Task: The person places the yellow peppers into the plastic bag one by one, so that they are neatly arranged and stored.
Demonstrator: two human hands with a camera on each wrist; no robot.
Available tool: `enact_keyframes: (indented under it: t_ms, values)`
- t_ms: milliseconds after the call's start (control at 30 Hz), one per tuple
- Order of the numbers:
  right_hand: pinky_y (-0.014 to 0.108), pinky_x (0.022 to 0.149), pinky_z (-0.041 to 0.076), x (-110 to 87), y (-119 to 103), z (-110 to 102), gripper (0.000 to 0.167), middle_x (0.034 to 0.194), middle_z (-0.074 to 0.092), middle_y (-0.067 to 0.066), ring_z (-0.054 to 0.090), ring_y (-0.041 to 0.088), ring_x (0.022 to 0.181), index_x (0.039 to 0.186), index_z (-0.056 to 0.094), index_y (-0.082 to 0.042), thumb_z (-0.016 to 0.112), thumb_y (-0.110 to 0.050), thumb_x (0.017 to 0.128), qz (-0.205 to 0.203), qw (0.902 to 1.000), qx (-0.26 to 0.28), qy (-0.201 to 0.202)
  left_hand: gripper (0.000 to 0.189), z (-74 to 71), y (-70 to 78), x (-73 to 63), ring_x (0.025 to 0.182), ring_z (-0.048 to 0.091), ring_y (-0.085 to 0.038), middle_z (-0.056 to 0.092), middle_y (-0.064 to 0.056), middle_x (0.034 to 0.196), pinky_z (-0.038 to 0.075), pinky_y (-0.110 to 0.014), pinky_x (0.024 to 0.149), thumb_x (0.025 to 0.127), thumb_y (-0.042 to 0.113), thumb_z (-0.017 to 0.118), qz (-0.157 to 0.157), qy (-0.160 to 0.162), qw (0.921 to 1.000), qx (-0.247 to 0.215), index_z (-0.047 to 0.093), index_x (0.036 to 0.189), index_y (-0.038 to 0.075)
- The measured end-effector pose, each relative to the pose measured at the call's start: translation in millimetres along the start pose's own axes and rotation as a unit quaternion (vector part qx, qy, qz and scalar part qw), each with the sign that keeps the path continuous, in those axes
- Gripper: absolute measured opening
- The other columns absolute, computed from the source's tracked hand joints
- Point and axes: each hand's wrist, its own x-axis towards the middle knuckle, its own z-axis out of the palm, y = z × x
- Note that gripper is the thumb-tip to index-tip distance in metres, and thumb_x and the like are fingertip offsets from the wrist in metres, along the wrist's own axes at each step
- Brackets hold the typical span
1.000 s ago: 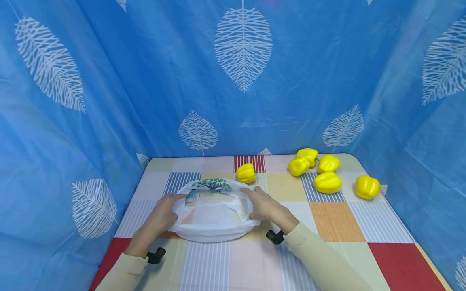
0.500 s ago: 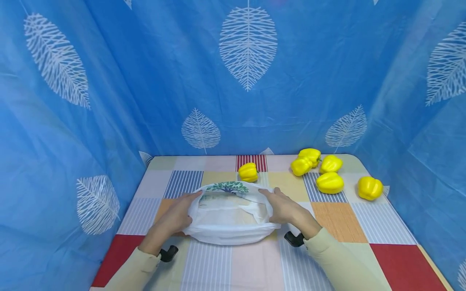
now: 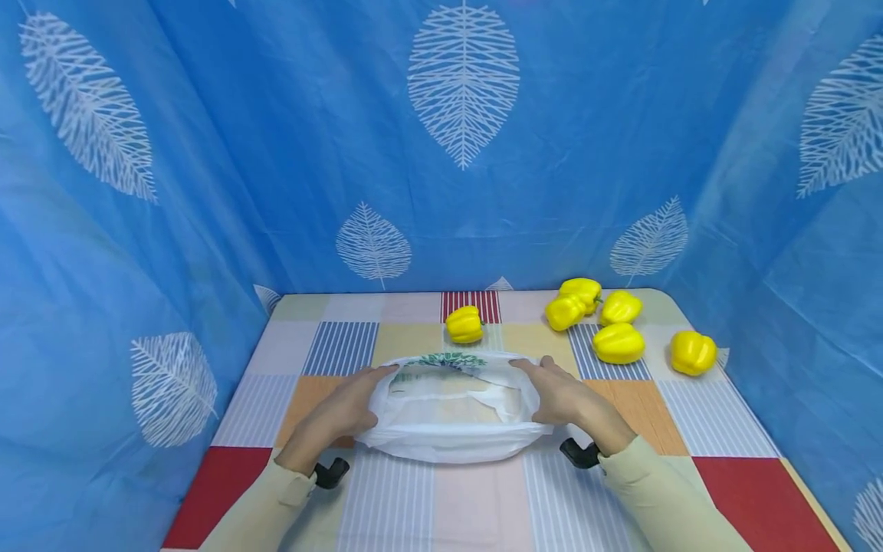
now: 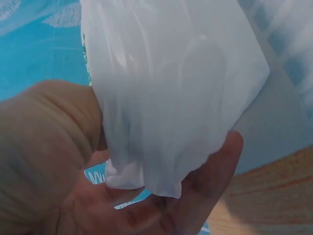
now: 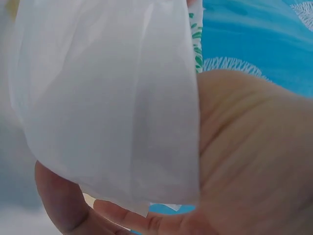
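A white plastic bag (image 3: 455, 443) with a green tree print lies on the table, its mouth spread wide toward the head camera. At its left side my left hand (image 3: 349, 404) grips the rim, fingers spread along it. My right hand (image 3: 567, 397) grips the opposite side of the rim in the same way. In the left wrist view the bag's plastic (image 4: 161, 88) hangs over the hand, thumb and fingers on either side of it. The right wrist view has the plastic (image 5: 107, 107) between thumb and curled fingers, hiding part of the hand.
Just behind the bag lies one yellow bell pepper (image 3: 465, 325). Several more, among them a bell pepper (image 3: 618, 343) and another bell pepper (image 3: 693, 353), lie at the back right. A patchwork cloth (image 3: 476, 506) covers the table, and a blue curtain (image 3: 310, 146) surrounds its back and sides.
Both hands have moved to the right, the right hand farther, drawing the bag's mouth wider. The bag's far rim sits lower. The bell peppers have not been moved.
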Motion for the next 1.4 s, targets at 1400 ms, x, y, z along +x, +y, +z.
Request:
enact_keyframes:
  t_ms: [1400]
  values:
    - [0.073, 0.133, 0.048, 133.7, -12, -71, 0.08, 0.178, 0.051, 0.03, 0.052, 0.053, 0.164, 0.176, 0.048, -0.008, 0.082, -0.028, 0.106, -0.152, 0.9853, 0.078, -0.004, 0.085, 28.8, 28.9, 3.5, 0.118, 0.069, -0.031, 0.07, -0.026, 0.149, 0.067, -0.064, 0.107, 0.092, 0.007, 0.088, 0.037, 0.024, 0.9988, -0.02, 0.058, 0.171, 0.017]
